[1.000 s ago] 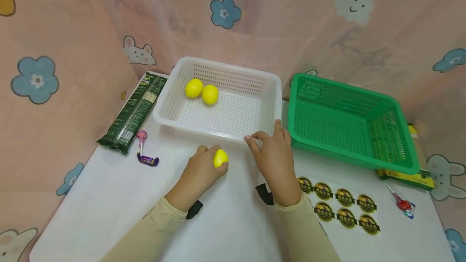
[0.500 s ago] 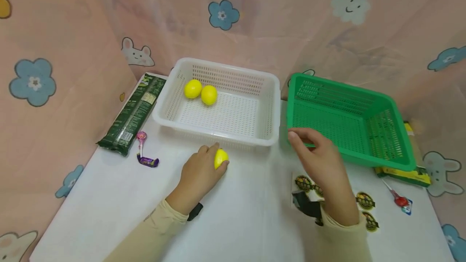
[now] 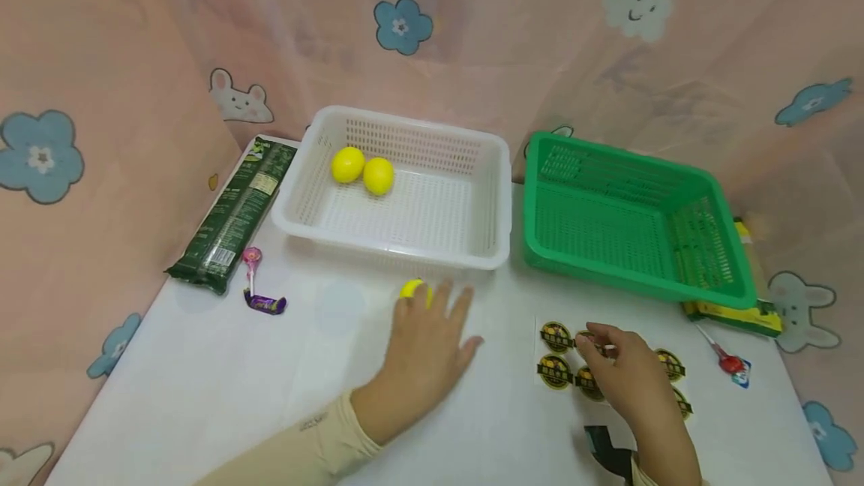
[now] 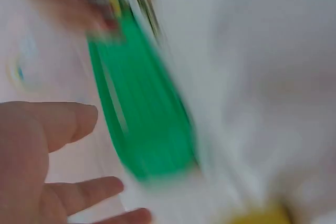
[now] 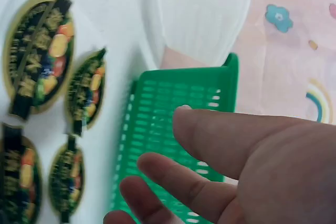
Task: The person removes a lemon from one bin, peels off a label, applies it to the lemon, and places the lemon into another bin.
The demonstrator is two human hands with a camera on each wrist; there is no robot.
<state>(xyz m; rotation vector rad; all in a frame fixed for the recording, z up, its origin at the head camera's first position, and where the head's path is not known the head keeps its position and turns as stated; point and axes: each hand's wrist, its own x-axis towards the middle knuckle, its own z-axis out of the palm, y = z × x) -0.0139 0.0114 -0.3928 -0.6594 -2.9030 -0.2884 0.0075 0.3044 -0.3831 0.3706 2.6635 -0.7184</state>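
With fingers spread, my left hand is over the white table in the head view. A yellow lemon lies just beyond its fingertips, partly hidden by them; whether they touch it I cannot tell. My right hand is above a sheet of round black-and-gold stickers, covering some of them. Its thumb and fingers stand apart with nothing between them in the right wrist view, where several fruit-printed stickers lie to the left. The left wrist view is blurred; the left hand appears there with fingers apart.
Two lemons sit in the white basket at the back. To its right stands a green basket. A dark green packet, a pink lollipop and a purple-wrapped candy lie left; a red lollipop lies right.
My left hand has let go of the lemon, spread its fingers and shifted right. My right hand has moved from the white basket's front rim rightward and down to the sticker sheet.
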